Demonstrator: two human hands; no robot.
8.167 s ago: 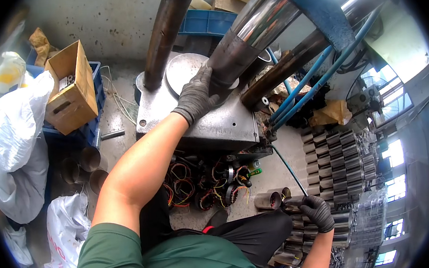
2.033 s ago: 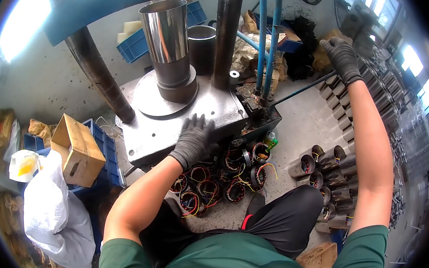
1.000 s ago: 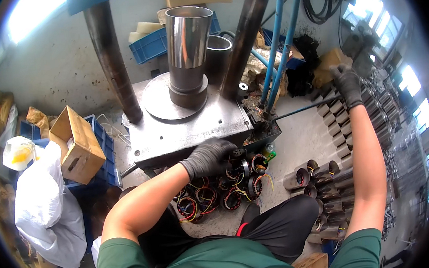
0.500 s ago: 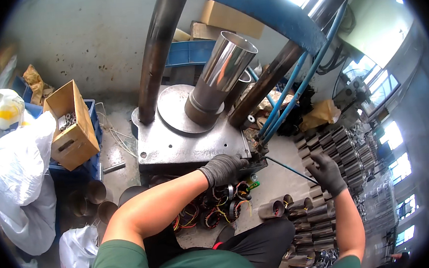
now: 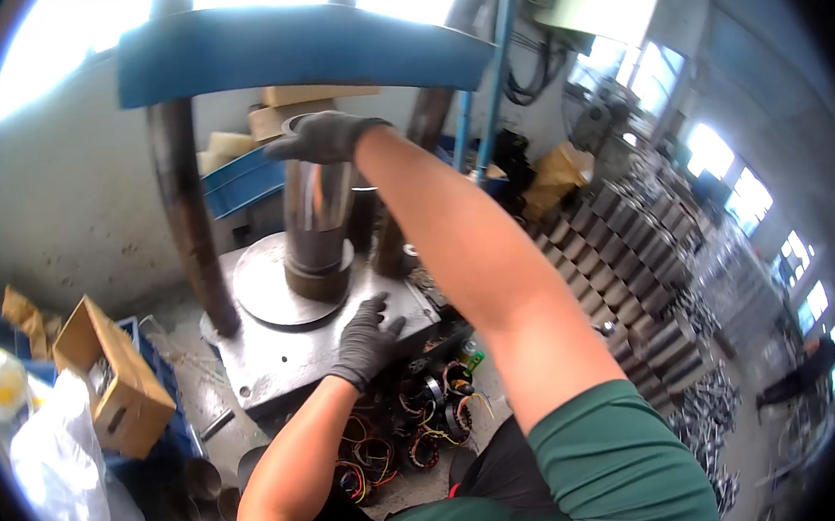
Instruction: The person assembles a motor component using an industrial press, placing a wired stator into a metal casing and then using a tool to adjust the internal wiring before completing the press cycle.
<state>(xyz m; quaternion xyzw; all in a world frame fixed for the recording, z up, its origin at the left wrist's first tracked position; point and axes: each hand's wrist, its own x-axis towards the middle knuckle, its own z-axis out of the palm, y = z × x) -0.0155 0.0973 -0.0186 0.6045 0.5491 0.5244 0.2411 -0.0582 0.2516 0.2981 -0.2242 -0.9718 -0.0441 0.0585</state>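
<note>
Metal cylinder (image 5: 316,195), long axis upright

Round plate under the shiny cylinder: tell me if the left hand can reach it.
Probably yes: the left hand, open, is near the round plate, with nothing visible between them. The shiny cylinder covers part of it; the right hand is higher, at the cylinder's top.

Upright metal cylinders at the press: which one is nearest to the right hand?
The shiny cylinder on the round plate; the darker one stands behind it.
</note>
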